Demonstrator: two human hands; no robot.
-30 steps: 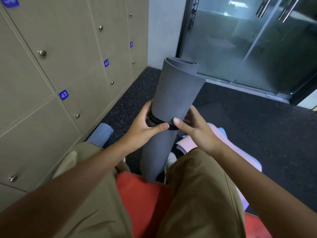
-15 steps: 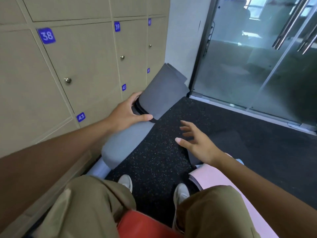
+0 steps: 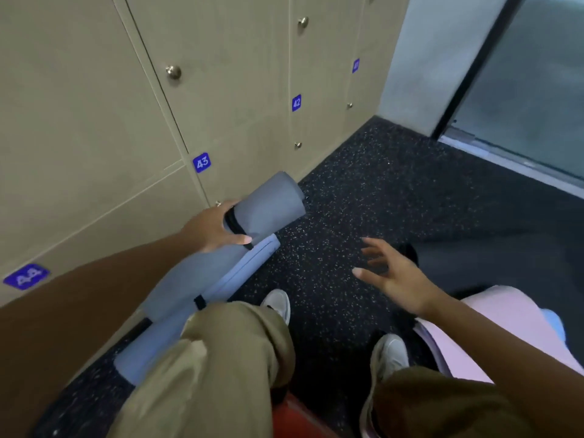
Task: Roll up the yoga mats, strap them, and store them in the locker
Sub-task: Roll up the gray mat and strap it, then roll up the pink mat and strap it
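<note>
Fingers [image 3: 235, 239] of left hand [image 3: 211, 227] wrapped round the rolled grey mat [image 3: 221, 245], right at its black strap [image 3: 234, 224]. Holding that roll low along the foot of the lockers [image 3: 94, 121], on top of a strapped blue roll [image 3: 202, 301] lying on the speckled floor [image 3: 347, 200]. Right hand [image 3: 395, 276] just hanging over the floor, fingers spread, gripping nothing. Pink mat [image 3: 489, 327] flat on the floor under the right arm.
</note>
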